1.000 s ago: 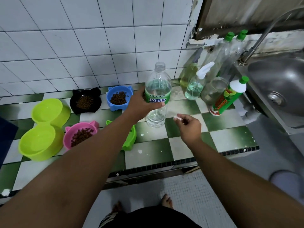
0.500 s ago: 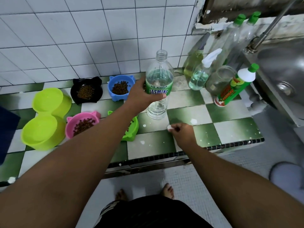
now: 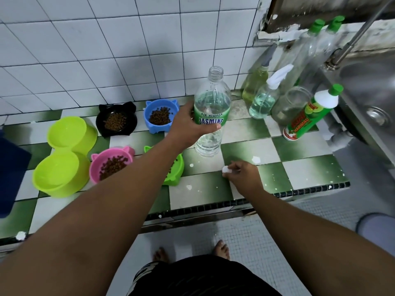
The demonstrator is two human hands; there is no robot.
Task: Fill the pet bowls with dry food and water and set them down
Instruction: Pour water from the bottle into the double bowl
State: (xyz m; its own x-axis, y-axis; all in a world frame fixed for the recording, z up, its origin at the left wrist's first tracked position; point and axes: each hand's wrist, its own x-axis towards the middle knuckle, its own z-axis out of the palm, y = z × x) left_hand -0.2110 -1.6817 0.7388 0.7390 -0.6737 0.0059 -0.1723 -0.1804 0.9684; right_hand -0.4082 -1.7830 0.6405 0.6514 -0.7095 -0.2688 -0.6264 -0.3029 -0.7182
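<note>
My left hand [image 3: 190, 124] grips an uncapped water bottle [image 3: 211, 103] with a green label, upright on the tiled counter [image 3: 307, 169]. My right hand [image 3: 241, 175] pinches the small white bottle cap [image 3: 226, 169] low over the counter in front of the bottle. Dry food fills the black bowl [image 3: 116, 120], the blue bowl [image 3: 160, 115] and the pink bowl [image 3: 111, 163]. A green bowl [image 3: 176, 169] with some food is mostly hidden under my left forearm. Two lime-green bowls [image 3: 64, 152] stand at the left with no food in them.
Spray bottles [image 3: 265, 97], a glass jar [image 3: 288, 105] and a leaning green cleaner bottle [image 3: 310, 112] crowd the counter's back right. A steel sink [image 3: 372, 99] with a tap lies to the right. A dark blue object [image 3: 10, 171] is at the left edge. My bare feet stand on the floor below.
My right hand has lowered the white cap from beside the bottle down to the counter. My left hand keeps its grip on the bottle.
</note>
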